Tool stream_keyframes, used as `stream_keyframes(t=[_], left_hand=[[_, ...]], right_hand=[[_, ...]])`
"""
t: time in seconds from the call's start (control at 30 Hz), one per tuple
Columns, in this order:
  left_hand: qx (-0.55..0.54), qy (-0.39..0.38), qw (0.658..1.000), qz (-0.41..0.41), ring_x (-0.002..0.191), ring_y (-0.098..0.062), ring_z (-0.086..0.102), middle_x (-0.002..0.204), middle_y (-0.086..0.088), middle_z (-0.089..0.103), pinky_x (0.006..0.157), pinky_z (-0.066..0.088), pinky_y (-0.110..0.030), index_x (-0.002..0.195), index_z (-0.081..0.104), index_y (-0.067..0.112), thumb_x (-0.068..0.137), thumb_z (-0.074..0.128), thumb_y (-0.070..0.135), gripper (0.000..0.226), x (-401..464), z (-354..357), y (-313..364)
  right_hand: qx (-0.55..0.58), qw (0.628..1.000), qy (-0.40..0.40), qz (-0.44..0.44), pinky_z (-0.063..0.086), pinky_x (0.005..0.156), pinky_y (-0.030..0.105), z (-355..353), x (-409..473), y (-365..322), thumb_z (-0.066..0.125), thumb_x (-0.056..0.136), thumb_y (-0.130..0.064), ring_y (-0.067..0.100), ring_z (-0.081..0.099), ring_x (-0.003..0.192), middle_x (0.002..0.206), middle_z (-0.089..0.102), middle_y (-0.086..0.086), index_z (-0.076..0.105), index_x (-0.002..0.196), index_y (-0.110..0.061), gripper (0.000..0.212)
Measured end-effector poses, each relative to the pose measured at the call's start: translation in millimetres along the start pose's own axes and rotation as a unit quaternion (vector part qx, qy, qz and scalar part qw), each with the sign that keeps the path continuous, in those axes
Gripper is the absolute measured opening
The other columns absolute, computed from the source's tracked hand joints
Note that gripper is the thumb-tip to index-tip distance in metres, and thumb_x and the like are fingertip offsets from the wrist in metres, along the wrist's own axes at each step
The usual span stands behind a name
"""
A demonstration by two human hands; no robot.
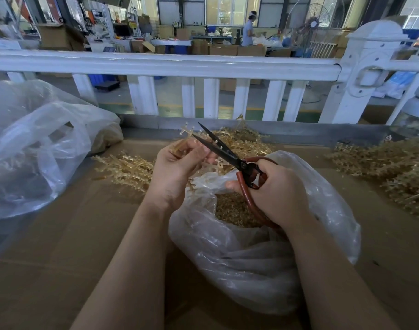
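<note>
You had your left hand (177, 170) curled round a tan plastic sprig (188, 133), pinching it so that its knobbed tip stood up past your fingers. Your right hand (275, 194) was wrapped round the red handles of the scissors (222, 151). The black blades were parted, with the sprig's tip just beside the left blade, though I could not tell whether the plastic sat between them. Both hands hung over the open mouth of the clear bag (263, 258) lying on the desk (84, 234) in front of you.

As for progress, the bag already held a fair bed of small tan bits (234, 208), so a good share of the snipping looked done. Plenty was left, though. One heap of uncut sprigs (127, 167) lay on the desk just behind your left hand, and a second heap (389, 167) sat well off to your right (that one looked the larger of the two). The sprig in your hand showed several knobs uncut at its tip.

A larger plastic bag (37, 151) slumped at the desk's left edge; what it held was too blurred to tell. A white railing (156, 65) ran along the far side of the desk.
</note>
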State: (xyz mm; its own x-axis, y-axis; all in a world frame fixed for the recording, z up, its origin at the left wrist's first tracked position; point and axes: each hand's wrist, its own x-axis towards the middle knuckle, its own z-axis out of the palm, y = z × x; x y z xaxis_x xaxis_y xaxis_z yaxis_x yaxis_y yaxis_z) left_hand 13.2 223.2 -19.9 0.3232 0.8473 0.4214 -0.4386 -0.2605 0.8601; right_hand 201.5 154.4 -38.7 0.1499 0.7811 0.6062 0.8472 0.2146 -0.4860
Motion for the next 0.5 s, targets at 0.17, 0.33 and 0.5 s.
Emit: stream_keyframes(t=[0.17, 0.33, 0.5], left_hand=[[0.065, 0.0, 0.997, 0.029, 0.065, -0.008, 0.059, 0.07, -0.003, 0.066, 0.069, 0.048, -0.016, 0.071, 0.069, 0.022, 0.091, 0.064, 0.008, 0.025, -0.3, 1.7, 0.3], [0.101, -0.001, 0.994, 0.048, 0.062, -0.005, 0.056, 0.07, -0.003, 0.064, 0.064, 0.044, -0.011, 0.078, 0.07, 0.013, 0.09, 0.064, 0.006, 0.015, -1.7, 2.0, 1.6], [0.122, -0.004, 0.992, 0.041, 0.074, -0.016, 0.058, 0.075, -0.005, 0.066, 0.071, 0.047, -0.021, 0.084, 0.073, 0.01, 0.087, 0.071, 0.012, 0.004, -1.3, 0.4, -0.4]], right_hand=[[0.0, 1.0, -0.003, 0.005, 0.036, 0.057, 0.004, 0.3, -0.1, -1.0, 0.04, 0.067, -0.096, -0.016, 0.051, 0.067, 0.07, 0.047, -0.037, 0.071, 0.096, -0.034, 0.076], [-0.021, 1.0, -0.005, 0.001, 0.034, 0.056, 0.006, 0.0, 0.0, -1.2, 0.04, 0.068, -0.095, -0.016, 0.047, 0.066, 0.069, 0.046, -0.034, 0.07, 0.098, -0.033, 0.075], [-0.037, 0.999, 0.002, -0.002, 0.028, 0.054, 0.004, -2.4, -0.2, -3.1, 0.036, 0.069, -0.097, -0.016, 0.046, 0.062, 0.066, 0.044, -0.035, 0.068, 0.095, -0.035, 0.074]])
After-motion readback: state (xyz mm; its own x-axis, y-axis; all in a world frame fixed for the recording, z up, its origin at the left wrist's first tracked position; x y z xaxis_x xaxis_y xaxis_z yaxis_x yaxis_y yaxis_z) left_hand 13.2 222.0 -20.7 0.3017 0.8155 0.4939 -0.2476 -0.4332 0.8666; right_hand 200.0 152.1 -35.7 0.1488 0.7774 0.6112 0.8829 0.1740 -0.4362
